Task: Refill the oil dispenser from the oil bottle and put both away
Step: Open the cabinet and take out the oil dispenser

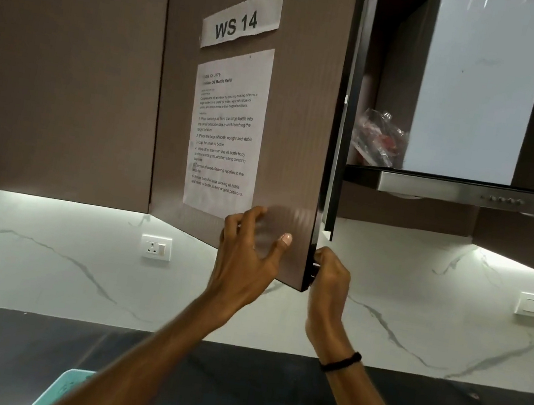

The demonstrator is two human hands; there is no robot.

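Neither the oil bottle nor the oil dispenser shows in the head view. Both of my hands are raised to a brown upper cabinet door [293, 157] that stands slightly ajar. My left hand [248, 251] lies spread on the door's front near its lower corner, thumb out, holding nothing. My right hand [329, 277] curls around the door's lower right edge, fingers tucked behind it. Two paper sheets, one reading "WS 14" [240, 21], are stuck on the door's face.
A range hood [461, 191] with a white chimney sits to the right, a crumpled plastic bag [378, 142] beside it. Below lie a dark countertop [247, 393], a marble backsplash with a socket [155, 248], and a teal object [68, 387] at the bottom edge.
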